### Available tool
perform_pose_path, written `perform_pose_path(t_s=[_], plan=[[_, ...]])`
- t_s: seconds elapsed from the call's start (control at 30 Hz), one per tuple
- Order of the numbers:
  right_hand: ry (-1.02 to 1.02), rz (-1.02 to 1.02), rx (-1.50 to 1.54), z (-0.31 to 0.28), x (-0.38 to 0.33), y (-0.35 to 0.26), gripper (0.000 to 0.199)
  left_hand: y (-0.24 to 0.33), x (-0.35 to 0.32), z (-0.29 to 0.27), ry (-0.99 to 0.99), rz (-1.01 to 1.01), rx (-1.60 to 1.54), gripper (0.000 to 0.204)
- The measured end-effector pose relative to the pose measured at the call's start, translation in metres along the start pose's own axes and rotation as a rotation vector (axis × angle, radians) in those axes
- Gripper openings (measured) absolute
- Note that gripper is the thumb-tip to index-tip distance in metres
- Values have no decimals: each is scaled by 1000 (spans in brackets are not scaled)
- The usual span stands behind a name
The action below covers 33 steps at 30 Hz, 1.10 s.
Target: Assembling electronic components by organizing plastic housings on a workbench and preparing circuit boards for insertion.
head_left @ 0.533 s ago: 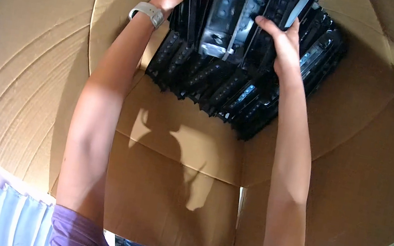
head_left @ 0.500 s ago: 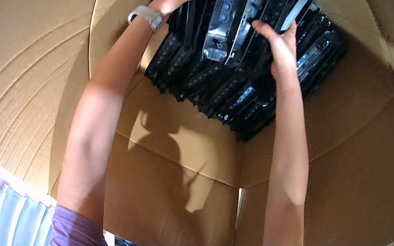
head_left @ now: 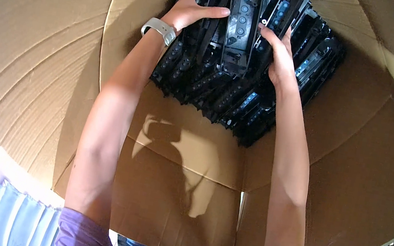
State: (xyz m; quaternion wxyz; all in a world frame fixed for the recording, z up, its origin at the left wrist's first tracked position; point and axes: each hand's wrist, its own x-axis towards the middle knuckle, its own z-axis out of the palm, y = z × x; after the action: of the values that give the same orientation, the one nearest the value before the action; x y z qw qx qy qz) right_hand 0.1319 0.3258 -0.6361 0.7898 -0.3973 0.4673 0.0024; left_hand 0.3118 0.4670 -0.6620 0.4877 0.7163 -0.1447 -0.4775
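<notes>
My left hand [head_left: 189, 11], with a pale watch band [head_left: 159, 30] at the wrist, clasps the left side of a bundle of long black strips [head_left: 242, 25]. Its thumb lies across the front, and the other fingers are mostly hidden on the outer side. Opposite it, my right hand [head_left: 281, 56] grips the bundle's right side, thumb in front and fingers largely behind. The strips look like narrow channels with rows of round bluish-grey spots. The bundle's upper end runs out of view. Beneath it lie more black strips [head_left: 180, 70], packed side by side.
A deep brown cardboard box [head_left: 188, 174] surrounds the strips, its tall walls curving up on both sides. A narrow slit [head_left: 240, 209] shows at a near corner. Pale blue ribbed material [head_left: 7, 211] hangs outside at the lower left.
My left hand has shifted right and nearer to me, and my right hand slightly nearer. My thumbs are closer together, and the held strips have moved right and turned a little.
</notes>
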Motion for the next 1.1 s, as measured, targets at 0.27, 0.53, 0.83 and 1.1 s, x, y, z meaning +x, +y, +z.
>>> perform_pose_path(t_s=[0.27,0.53,0.83,1.1], plan=[[-11,7,90,5,2,4,123,6,-4,-7,31,-71,3,100],[-52,-43,82,0,-5,16,101,9,-19,0,8,-16,1,107],[-22,-55,36,0,-40,24,86,23,-52,-1,-3,-8,84,114],[-99,15,121,0,-112,-4,101,82,-133,18,40,-19,-80,111]])
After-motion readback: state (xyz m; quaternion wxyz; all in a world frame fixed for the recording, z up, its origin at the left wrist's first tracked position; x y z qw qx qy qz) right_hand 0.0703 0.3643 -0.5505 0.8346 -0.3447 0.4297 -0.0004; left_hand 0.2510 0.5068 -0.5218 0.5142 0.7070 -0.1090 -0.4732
